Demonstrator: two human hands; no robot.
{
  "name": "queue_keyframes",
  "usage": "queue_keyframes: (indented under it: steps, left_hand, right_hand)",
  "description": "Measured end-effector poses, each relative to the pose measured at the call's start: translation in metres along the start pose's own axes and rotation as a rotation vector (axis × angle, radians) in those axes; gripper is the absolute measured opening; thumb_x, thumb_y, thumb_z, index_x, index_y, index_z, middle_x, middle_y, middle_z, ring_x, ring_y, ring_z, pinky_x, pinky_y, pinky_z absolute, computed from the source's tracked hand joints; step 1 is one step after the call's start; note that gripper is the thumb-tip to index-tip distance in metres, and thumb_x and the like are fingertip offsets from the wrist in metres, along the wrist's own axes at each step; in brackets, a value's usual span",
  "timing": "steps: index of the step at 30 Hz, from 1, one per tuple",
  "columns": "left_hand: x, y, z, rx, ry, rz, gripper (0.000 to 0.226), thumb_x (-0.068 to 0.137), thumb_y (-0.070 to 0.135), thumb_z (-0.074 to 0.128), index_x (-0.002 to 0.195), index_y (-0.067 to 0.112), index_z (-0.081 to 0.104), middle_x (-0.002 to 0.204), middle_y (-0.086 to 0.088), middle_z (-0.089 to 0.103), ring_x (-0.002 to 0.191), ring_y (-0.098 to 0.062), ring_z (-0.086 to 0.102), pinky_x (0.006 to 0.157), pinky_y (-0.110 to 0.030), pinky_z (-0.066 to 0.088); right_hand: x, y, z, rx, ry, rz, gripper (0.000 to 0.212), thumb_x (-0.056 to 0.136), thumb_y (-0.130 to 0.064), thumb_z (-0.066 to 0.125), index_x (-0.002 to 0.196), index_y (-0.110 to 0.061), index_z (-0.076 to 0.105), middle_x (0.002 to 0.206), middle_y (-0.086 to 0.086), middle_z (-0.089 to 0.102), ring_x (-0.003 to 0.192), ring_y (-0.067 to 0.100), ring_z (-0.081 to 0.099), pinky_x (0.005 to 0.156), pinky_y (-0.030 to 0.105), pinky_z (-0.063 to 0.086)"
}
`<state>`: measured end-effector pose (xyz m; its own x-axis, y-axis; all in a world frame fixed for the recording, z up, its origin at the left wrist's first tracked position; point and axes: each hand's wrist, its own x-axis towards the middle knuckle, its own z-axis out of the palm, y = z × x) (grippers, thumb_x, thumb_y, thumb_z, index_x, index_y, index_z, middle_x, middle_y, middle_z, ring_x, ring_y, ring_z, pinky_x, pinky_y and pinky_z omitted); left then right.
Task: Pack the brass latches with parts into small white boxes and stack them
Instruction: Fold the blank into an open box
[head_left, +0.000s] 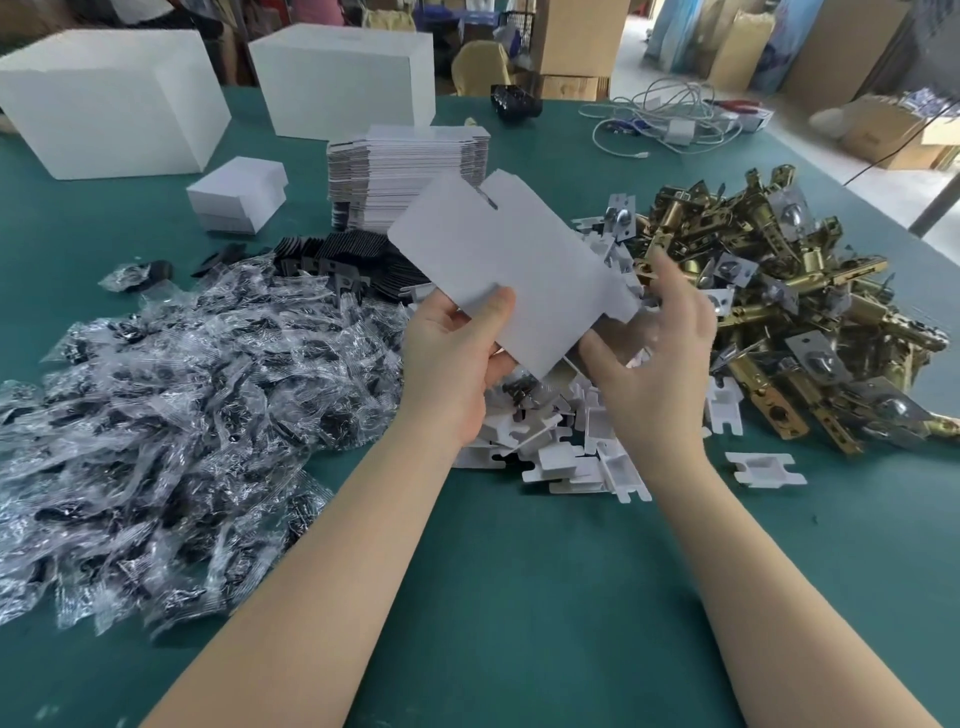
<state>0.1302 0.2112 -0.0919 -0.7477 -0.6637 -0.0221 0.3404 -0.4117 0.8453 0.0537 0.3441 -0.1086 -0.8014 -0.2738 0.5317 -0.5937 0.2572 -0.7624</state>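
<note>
Nearest, the left hand pinches a flat, unfolded box blank between thumb and fingers, and the right hand, blurred, is beside its edge with loosely spread fingers that seem to hold nothing. So this box is not yet formed, I think. Farther on the desk, the brass latches and parts bags lie in big heaps, with only a small stack of finished boxes beyond.
</note>
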Motion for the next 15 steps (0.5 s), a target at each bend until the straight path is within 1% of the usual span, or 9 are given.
queue_keyframes:
  steps: [1,2,4,6,8,10,11,14,15]
  left_hand:
    - [-0.001,0.001,0.0,0.026,-0.015,0.001,0.014,0.093,0.004,0.066,0.093,0.018,0.067,0.096,-0.002,0.074,0.089,-0.018,0.073,0.066,-0.034,0.061]
    - [-0.001,0.002,0.0,0.046,-0.031,0.004,0.014,0.094,0.004,0.065,0.093,0.018,0.067,0.094,0.0,0.074,0.089,-0.016,0.072,0.069,-0.036,0.062]
    - [-0.001,0.004,0.0,0.074,-0.051,0.016,0.014,0.096,0.007,0.063,0.093,0.021,0.066,0.086,0.007,0.075,0.083,-0.01,0.071,0.074,-0.036,0.062]
    - [-0.002,0.006,0.003,0.059,-0.066,-0.017,0.011,0.096,0.014,0.062,0.096,0.024,0.064,0.08,0.01,0.074,0.076,-0.006,0.069,0.07,-0.032,0.057]
    - [-0.003,0.006,0.005,0.011,-0.07,-0.096,0.009,0.098,0.018,0.058,0.103,0.024,0.062,0.08,0.009,0.075,0.075,-0.008,0.07,0.068,-0.031,0.056]
    - [-0.005,0.005,0.007,-0.009,-0.092,-0.142,0.011,0.102,0.017,0.052,0.107,0.022,0.061,0.081,0.007,0.076,0.075,-0.008,0.072,0.064,-0.027,0.058]
    - [-0.005,0.004,0.007,0.004,-0.105,-0.143,0.012,0.102,0.017,0.051,0.106,0.022,0.061,0.081,0.008,0.076,0.075,-0.007,0.072,0.063,-0.027,0.059]
    - [-0.007,0.003,0.008,0.007,-0.149,-0.171,0.011,0.102,0.017,0.053,0.106,0.021,0.062,0.087,0.006,0.076,0.083,-0.009,0.072,0.069,-0.029,0.06]
    - [-0.008,0.003,0.008,-0.023,-0.163,-0.2,0.012,0.1,0.017,0.055,0.11,0.017,0.063,0.094,0.001,0.076,0.091,-0.014,0.072,0.071,-0.03,0.059]
  right_hand:
    - [0.001,0.002,-0.001,-0.137,-0.019,-0.133,0.06,0.086,-0.016,0.07,0.142,-0.019,0.048,0.137,0.003,0.05,0.123,0.022,0.05,0.103,0.037,0.043]
    - [0.002,0.003,-0.002,-0.216,-0.046,-0.225,0.052,0.089,-0.013,0.067,0.139,-0.013,0.053,0.134,0.007,0.055,0.121,0.026,0.052,0.101,0.048,0.044]
    - [0.001,0.002,-0.001,-0.232,-0.072,-0.255,0.042,0.091,-0.009,0.062,0.133,-0.008,0.059,0.122,0.008,0.064,0.108,0.028,0.059,0.089,0.054,0.048]
    - [-0.002,-0.002,0.002,-0.242,-0.029,-0.268,0.034,0.09,-0.009,0.061,0.124,-0.01,0.066,0.1,0.005,0.069,0.088,0.028,0.063,0.078,0.051,0.05]
    - [-0.005,-0.005,0.004,-0.345,0.025,-0.302,0.027,0.088,-0.01,0.062,0.113,-0.013,0.071,0.074,0.0,0.066,0.067,0.027,0.059,0.071,0.041,0.046]
    - [-0.006,-0.007,0.005,-0.436,0.051,-0.329,0.027,0.086,-0.009,0.062,0.111,-0.013,0.073,0.063,0.0,0.062,0.056,0.026,0.055,0.063,0.034,0.043]
    - [-0.005,-0.007,0.004,-0.439,0.053,-0.341,0.029,0.087,-0.008,0.062,0.114,-0.011,0.072,0.068,0.002,0.065,0.057,0.027,0.056,0.06,0.032,0.042]
    - [-0.004,-0.005,0.002,-0.344,0.038,-0.365,0.031,0.091,-0.005,0.06,0.12,-0.005,0.069,0.101,0.008,0.074,0.079,0.03,0.068,0.06,0.036,0.054]
    - [-0.004,-0.004,0.002,-0.335,0.044,-0.382,0.03,0.091,-0.005,0.058,0.119,-0.004,0.069,0.101,0.009,0.075,0.079,0.031,0.069,0.059,0.038,0.055]
